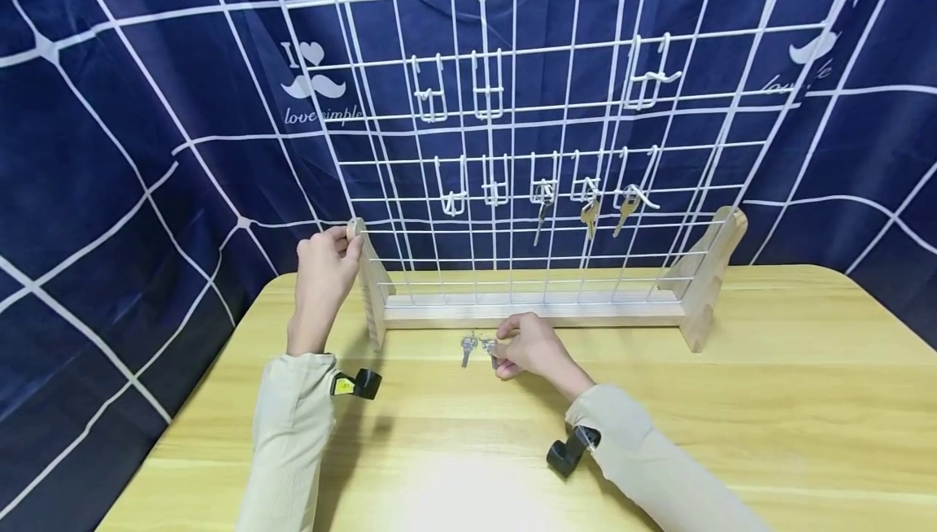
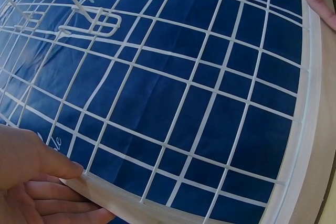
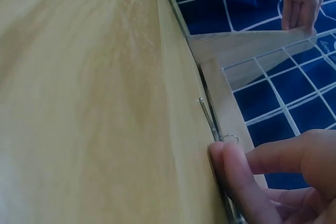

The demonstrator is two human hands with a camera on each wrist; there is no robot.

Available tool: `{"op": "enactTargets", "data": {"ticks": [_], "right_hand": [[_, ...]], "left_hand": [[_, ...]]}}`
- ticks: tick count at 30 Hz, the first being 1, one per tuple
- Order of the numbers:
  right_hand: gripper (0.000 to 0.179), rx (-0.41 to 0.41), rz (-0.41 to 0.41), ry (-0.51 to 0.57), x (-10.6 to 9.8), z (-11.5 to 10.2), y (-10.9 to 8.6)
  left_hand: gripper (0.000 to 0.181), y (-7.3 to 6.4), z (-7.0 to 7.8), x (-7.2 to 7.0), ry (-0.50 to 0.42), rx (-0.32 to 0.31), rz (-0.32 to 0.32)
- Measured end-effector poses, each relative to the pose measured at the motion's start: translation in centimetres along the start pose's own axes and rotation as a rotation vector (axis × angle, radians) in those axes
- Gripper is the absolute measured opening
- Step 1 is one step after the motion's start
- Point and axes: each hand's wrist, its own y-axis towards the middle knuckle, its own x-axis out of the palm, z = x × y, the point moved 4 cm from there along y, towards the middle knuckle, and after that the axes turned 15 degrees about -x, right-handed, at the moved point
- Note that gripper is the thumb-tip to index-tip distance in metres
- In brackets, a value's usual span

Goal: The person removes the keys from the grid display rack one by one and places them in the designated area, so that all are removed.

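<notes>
Backdrop curtain (image 1: 80,182), navy with white lines; printed at left "I", a heart, a moustache and "love simple" (image 1: 322,116). A second such print at right is only partly legible.

Desk (image 1: 805,402), yellow wood grain, rounded far corners.

Wire grid rack, white, upright on the desk; wooden base bar (image 1: 439,321), left wooden end support (image 1: 373,304) and right wooden end support (image 1: 706,284).

Left hand (image 1: 323,268): thumb and fingers pinching the top of the left wooden end support. Right hand (image 1: 534,346): low before the base bar, thumb and fingertips pinching the right-hand silver key of a pair. Both sleeves beige.

Wrist mounts, black, two: left (image 1: 366,384), bearing a yellow label (image 1: 342,385), its print too small to read; right (image 1: 574,451).

Hooks, white wire: three in the upper row, five in the lower.

Keys: one dark silver key (image 1: 542,215) and two brass-coloured, middle (image 1: 590,216) and right (image 1: 626,211), hanging from the three rightmost lower hooks. On the desk before the base bar, left silver key (image 1: 466,351); just beside it, right-hand silver key (image 1: 488,345), partly hidden by fingers.
</notes>
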Motion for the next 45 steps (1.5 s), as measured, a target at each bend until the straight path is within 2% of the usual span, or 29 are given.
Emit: {"op": "enactTargets", "data": {"ticks": [6, 10, 15, 20, 23, 25, 28, 34, 39, 45], "right_hand": [[0.028, -0.01, 0.016, 0.034, 0.0, 0.1, 0.0], [0.025, -0.053, 0.041, -0.034, -0.8, -0.8, -0.4], [0.016, -0.247, 0.137, -0.192, -3.4, -4.4, -1.2], [0.011, -0.51, 0.349, -0.283, -6.5, -8.5, -2.9], [0.015, -0.592, 0.479, -0.354, -8.0, -10.0, -3.9], [0.02, -0.616, 0.536, -0.388, -8.6, -10.6, -4.3], [0.027, -0.62, 0.578, -0.393, -8.9, -11.0, -4.1], [0.032, -0.698, 0.662, -0.347, -8.5, -11.9, -3.0], [0.029, -0.759, 0.728, -0.314, -8.6, -12.8, -2.6], [0.017, -0.815, 0.729, -0.299, -8.7, -13.0, -2.6]], "left_hand": [[0.026, -0.1, -0.2, 0.1, -0.005, 0.0, -0.004], [0.027, -0.2, -0.2, 0.2, 0.0, 0.001, -0.01], [0.026, -0.3, -0.2, 0.0, -0.001, 0.009, 0.009], [0.025, -0.4, -0.2, 0.0, 0.005, 0.012, 0.001], [0.025, -0.3, -0.2, 0.1, 0.005, 0.013, -0.005], [0.025, -0.3, -0.2, 0.3, 0.004, 0.014, -0.004], [0.025, -0.2, -0.2, 0.3, 0.005, 0.014, 0.0], [0.024, -0.3, -0.2, 0.0, 0.009, 0.032, 0.018], [0.024, -0.2, 0.1, -0.2, 0.006, 0.046, 0.022], [0.024, 0.0, 0.0, 0.0, 0.005, 0.033, 0.019]]}}
